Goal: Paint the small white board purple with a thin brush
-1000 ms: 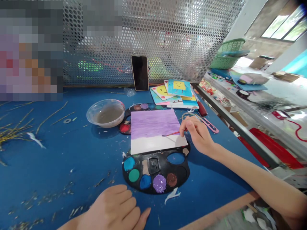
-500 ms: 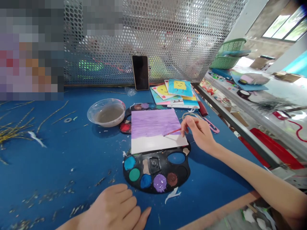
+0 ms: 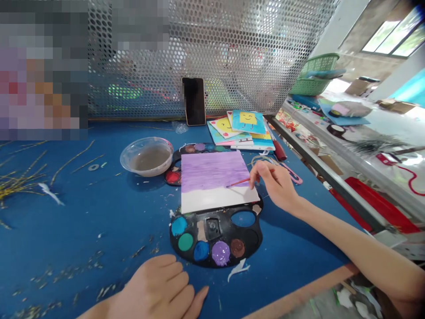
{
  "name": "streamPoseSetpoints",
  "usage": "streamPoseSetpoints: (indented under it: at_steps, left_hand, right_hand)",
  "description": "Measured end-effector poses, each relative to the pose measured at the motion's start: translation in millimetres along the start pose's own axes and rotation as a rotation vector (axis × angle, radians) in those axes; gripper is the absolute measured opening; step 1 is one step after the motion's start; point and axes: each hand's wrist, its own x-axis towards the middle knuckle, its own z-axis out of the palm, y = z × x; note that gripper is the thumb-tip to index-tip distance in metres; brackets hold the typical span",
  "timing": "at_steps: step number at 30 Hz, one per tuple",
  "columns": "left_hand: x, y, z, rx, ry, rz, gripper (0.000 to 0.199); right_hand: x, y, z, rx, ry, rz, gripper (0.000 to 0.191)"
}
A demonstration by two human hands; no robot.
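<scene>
Blue worktop (image 3: 83, 230): thin paintbrush (image 3: 237, 182) pinched over a part-purple board (image 3: 212, 177)

Across the far edge of the worktop a perforated metal screen (image 3: 212, 53) is set, and a phone (image 3: 194, 101) is propped upright against it, well beyond both hands.

The paintbrush is pinched by the right hand (image 3: 274, 186) between thumb and fingertips, its thin red handle slanting left, with the bristle end at the lower edge of the purple paint. The board lies flat directly under and to the left of that hand: its upper part is coated in streaky purple, and its lower band is left white. The board is laid over a black palette (image 3: 215, 248), which is covered along its top edge, and its far edge overlaps a second palette (image 3: 189, 148).

The left hand (image 3: 156, 288) is rested palm down on the worktop, just in front of the nearer palette, with fingers lying loosely side by side and the thumb set apart. Nothing is held by it. Teal, green, blue, purple and brown paint are seen in the wells of that palette, nearest the left hand.

Ahead of the left hand, a clear bowl (image 3: 148, 156) of cloudy water is placed beside the far palette. Beyond the right hand, a stack of painted cards (image 3: 241, 130) is piled, and a coil of thin wire (image 3: 262, 161) lies just past the fingers (image 3: 262, 170).
</scene>
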Motion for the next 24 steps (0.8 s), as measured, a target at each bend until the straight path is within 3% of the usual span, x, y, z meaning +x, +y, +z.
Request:
streamPoseSetpoints:
  at_steps: [7, 11, 14, 19, 24]
  left_hand:
    - [-1, 0, 0.4, 0.018, -0.004, 0.008, 0.034]
    - [-1, 0, 0.4, 0.016, 0.000, 0.019, 0.034]
    - [-2, 0, 1.7, 0.005, 0.013, 0.012, 0.034]
    - [-2, 0, 2.8, -0.008, 0.032, 0.001, 0.034]
    - [-1, 0, 1.9, 0.015, 0.027, 0.011, 0.034]
  right_hand:
    - [1, 0, -6, -0.126, 0.150, -0.026, 0.055]
    - [1, 0, -4, -0.022, 0.090, -0.035, 0.054]
    - [2, 1, -4, -0.076, 0.035, -0.024, 0.053]
    - [6, -2, -14, -0.282, 0.166, -0.141, 0.058]
    - [6, -5, -15, -0.155, 0.196, -0.118, 0.057]
